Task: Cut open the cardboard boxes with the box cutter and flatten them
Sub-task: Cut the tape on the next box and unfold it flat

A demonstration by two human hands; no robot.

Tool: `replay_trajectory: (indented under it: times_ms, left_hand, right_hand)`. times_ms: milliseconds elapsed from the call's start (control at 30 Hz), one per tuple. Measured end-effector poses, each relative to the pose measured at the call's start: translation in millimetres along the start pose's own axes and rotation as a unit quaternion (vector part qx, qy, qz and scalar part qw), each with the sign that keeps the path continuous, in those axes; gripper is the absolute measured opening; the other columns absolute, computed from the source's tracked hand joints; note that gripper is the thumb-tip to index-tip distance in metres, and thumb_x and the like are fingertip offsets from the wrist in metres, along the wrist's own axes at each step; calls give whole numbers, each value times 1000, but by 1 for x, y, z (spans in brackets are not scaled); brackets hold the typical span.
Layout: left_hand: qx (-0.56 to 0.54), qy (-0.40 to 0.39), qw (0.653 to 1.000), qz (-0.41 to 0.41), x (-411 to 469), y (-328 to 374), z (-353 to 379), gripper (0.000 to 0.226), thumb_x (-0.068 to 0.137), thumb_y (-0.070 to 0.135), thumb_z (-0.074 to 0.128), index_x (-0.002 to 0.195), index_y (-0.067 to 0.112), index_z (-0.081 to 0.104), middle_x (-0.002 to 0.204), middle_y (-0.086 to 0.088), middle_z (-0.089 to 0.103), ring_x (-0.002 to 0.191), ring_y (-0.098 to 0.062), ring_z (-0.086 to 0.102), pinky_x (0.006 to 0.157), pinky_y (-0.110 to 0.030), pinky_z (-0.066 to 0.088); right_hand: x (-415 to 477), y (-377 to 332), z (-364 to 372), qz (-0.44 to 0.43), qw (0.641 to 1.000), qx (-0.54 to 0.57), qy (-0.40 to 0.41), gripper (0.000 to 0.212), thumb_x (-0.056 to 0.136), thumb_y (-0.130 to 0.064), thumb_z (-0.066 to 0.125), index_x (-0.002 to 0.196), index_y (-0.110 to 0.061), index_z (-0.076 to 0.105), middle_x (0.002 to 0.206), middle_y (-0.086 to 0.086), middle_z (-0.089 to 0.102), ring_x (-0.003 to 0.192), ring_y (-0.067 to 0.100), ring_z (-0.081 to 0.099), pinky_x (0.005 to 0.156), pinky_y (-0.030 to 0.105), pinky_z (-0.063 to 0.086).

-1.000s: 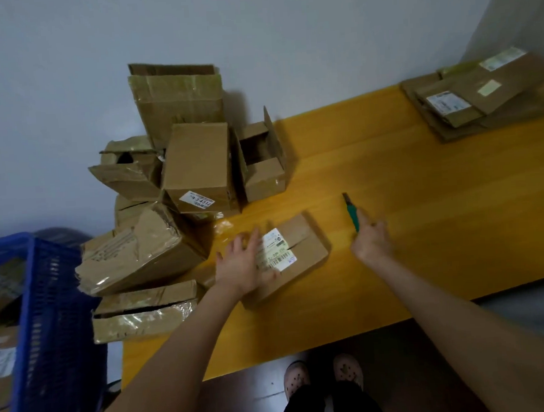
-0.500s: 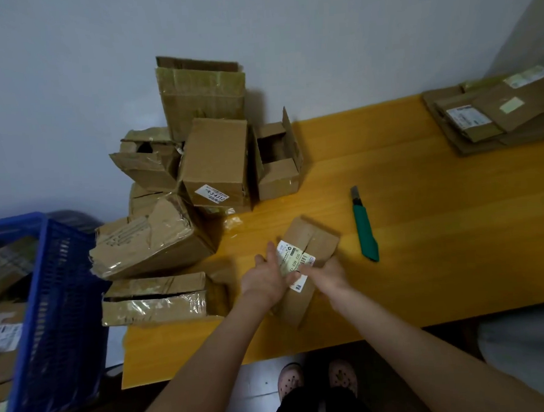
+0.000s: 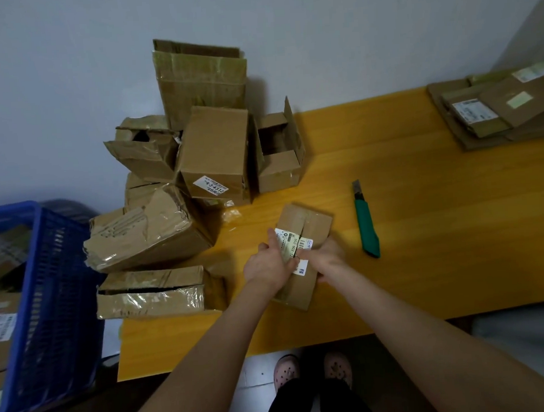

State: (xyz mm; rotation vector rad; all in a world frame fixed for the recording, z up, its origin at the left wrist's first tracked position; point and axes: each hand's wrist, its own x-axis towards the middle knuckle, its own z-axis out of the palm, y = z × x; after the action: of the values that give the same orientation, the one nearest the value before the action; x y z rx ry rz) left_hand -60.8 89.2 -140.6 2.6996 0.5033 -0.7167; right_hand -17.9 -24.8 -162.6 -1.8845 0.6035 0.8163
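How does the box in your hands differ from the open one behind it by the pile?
The held box lies low on the table, flaps closed, white label on top, left hand and right hand gripping it. The open box stands taller, flaps up, untouched, no label showing. Both are brown cardboard.

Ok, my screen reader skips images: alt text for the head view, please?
Left hand and right hand hold a small box on a table. A green cutter lies to its right; more boxes are piled at left.
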Motion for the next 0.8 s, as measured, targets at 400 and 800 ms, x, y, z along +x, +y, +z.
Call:
replay_trajectory:
  times_ms: [400, 800]
  left_hand:
    - [55, -4, 998, -23, 5, 10, -5, 97, 87, 52, 60, 153, 10, 3, 141, -12, 36, 121, -29, 49, 82, -36, 47]
    - [-4, -33, 997, 74, 4, -6, -41, 31, 97, 31, 47, 118, 10, 56, 110, -13, 57, 100, -30, 57, 83, -38, 46]
  right_hand:
    - [3, 4, 1, -27, 985, -147, 81, 29, 84, -26, 70, 100, -21, 45, 104, 4, 65, 90, 26, 66, 72, 35, 57]
    - [-2, 3, -5, -19, 993, -109, 50, 29, 86, -25, 69, 99, -21, 43, 104, 5, 65, 92, 26, 66, 73, 43, 59]
